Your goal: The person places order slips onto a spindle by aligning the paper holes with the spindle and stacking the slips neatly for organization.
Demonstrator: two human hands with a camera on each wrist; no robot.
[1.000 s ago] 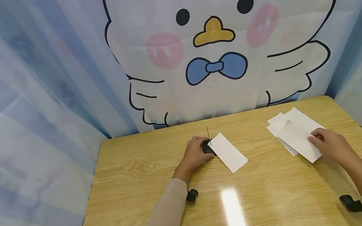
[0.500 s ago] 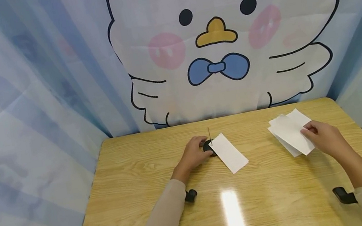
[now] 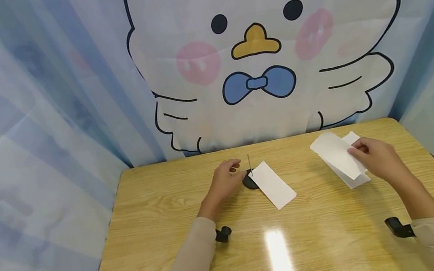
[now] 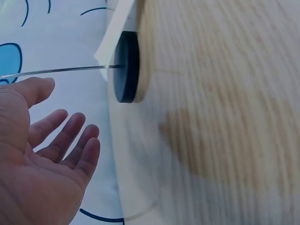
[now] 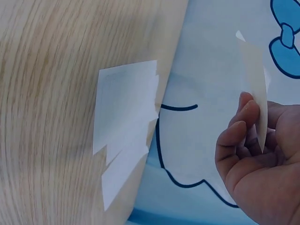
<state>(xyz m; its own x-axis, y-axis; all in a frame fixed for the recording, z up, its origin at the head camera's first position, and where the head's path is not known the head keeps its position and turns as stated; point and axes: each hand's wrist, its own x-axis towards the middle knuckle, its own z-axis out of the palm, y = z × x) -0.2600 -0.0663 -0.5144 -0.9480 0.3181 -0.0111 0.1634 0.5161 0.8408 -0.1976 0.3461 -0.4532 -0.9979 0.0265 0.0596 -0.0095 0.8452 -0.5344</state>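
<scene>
Clearly, white paper (image 3: 335, 154) pinched between right fingers (image 5: 247, 114), left fingers (image 4: 69, 132) parted, near black base (image 4: 129, 84)

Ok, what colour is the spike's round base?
Black; the base shows best in the left wrist view.

White paper sheets (image 3: 338, 155) and a black disc (image 4: 126, 67) are set off by a yellow-brown, wood-grained table (image 3: 327, 242).
The blue-streaked curtain (image 3: 26, 140) is printed with a black-outlined white bird (image 3: 269, 111), its cheeks coloured pink.
</scene>
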